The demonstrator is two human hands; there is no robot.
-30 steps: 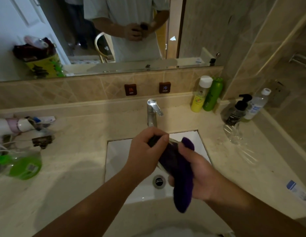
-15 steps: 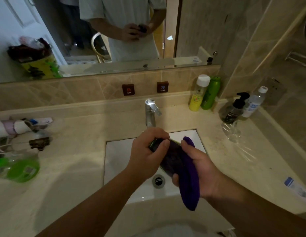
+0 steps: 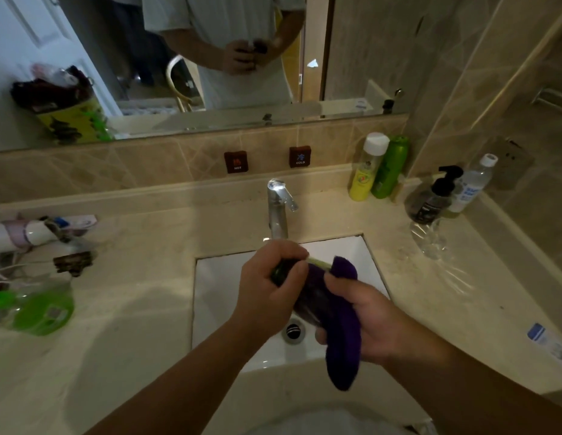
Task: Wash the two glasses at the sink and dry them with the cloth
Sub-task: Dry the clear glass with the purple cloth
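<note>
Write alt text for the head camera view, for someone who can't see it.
Over a white sink, the left hand grips a glass while the right hand holds a purple cloth against it. A second glass stands on the beige counter to the right, near bottles; the faucet shows no running water.

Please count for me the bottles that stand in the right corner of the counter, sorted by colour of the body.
Yellow bottle: 1
Green bottle: 1
Dark pump bottle: 1
Clear bottle: 1
Total: 4
</note>
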